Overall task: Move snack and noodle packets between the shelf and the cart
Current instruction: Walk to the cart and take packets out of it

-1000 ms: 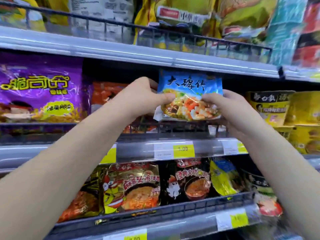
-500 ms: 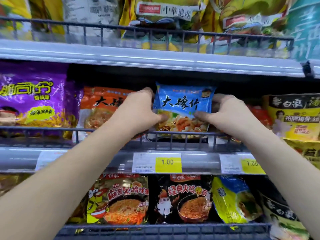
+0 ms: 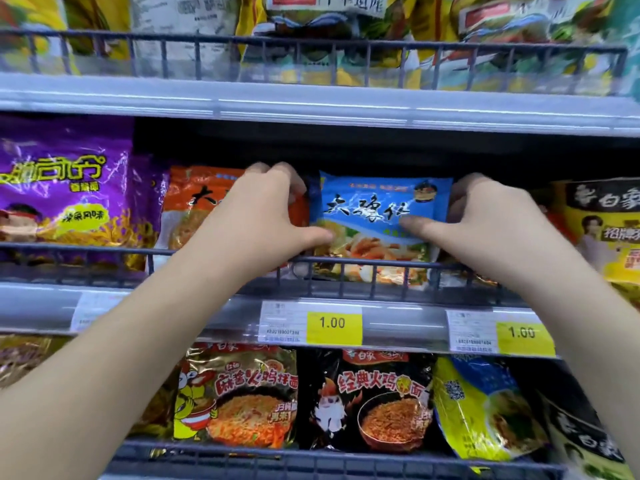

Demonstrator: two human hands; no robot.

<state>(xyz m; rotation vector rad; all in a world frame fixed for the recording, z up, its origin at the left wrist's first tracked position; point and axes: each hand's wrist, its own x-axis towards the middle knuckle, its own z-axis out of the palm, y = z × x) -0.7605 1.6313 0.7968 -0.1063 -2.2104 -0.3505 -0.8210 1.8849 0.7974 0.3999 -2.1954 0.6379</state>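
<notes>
Where the middle shelf spans the view, its wire front rail fences upright stock. Purple snack packet: left end. Orange noodle packet: beside it, partly behind the left hand. Blue noodle packet: upright at mid-shelf, foot behind the rail, pinched at both side edges; left hand and right hand each set thumb on its face, fingers curled behind. Yellow price tag: front edge, below.
</notes>
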